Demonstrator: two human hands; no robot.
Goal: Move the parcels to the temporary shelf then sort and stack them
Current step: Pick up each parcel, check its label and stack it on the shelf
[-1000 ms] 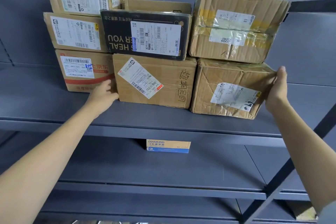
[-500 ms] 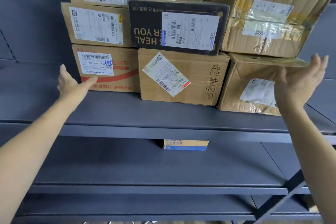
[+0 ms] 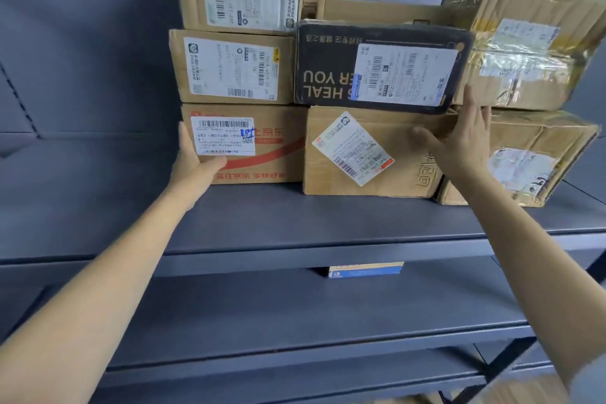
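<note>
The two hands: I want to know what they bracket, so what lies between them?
Head view: the red-printed box and labelled brown box lie between left hand and right hand.

the shelf [image 3: 328,223] is showing a flat dark grey-blue; most parcels are showing plain brown cardboard with white barcode labels; the bottom-left box [image 3: 262,144] is carrying red print and a blue scribble; the black box [image 3: 331,65] is bearing pale upside-down lettering; the small box below [image 3: 365,270] is showing blue and tan.
</note>
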